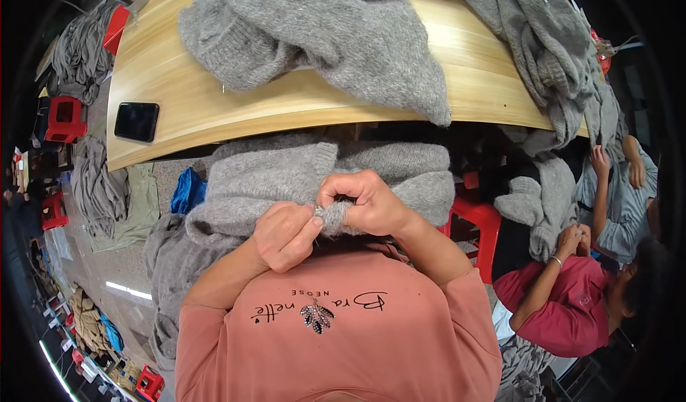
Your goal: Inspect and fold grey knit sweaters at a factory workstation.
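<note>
A grey knitted garment (268, 172) lies bunched across my lap, just below the table's near edge. Close to my chest, my left hand (287, 236) is closed in a pinch on a bunched edge of this knit. My right hand (366, 202) grips the same gathered edge from the other side, thumb and fingers bent round it. The fingertips of both hands nearly meet over the fuzzy fold. Whether a needle or thread sits between them is too small to tell.
The wooden table (186, 112) ahead bears a heap of grey knitwear (343, 27) and a black phone (136, 122). More knitwear (547, 52) hangs over its right side. Red stools (477, 230) stand around. Two people sit at my right, one in a dark red shirt (572, 309).
</note>
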A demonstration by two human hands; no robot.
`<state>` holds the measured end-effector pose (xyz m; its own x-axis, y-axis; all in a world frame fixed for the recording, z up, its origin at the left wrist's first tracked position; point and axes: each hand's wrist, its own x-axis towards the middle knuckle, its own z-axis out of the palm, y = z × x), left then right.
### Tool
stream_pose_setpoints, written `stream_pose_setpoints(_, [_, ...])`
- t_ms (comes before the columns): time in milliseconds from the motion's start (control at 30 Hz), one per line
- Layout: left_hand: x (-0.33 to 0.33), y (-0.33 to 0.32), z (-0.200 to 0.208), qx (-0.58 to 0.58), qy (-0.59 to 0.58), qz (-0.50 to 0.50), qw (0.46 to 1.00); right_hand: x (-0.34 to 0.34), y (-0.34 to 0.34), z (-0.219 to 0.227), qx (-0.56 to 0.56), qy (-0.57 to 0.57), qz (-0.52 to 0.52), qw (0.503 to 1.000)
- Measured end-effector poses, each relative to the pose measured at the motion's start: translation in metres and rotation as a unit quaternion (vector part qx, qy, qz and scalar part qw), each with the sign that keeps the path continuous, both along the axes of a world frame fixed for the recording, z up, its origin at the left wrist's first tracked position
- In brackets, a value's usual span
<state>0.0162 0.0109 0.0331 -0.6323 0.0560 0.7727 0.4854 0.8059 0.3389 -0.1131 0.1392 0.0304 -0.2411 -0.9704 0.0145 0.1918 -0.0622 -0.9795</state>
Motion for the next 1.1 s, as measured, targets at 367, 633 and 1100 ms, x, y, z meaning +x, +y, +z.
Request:
stream_pose_setpoints(367, [-0.001,0.005,0.004,0.053,-0.029,0.015,0.998,0.023,-0.011,0.010,-0.128,0.390,-0.283,0.867])
stream_pose_setpoints(633, [-0.003,0.002,0.003,0.034,0.021,0.008,0.999,0.026,-0.009,0.001,-0.142,0.378,-0.273,0.873])
stream_pose_setpoints(1100, [-0.001,0.008,0.010,0.223,-0.126,0.048,0.966,0.023,0.002,-0.007,-0.196,0.439,-0.243,0.843])
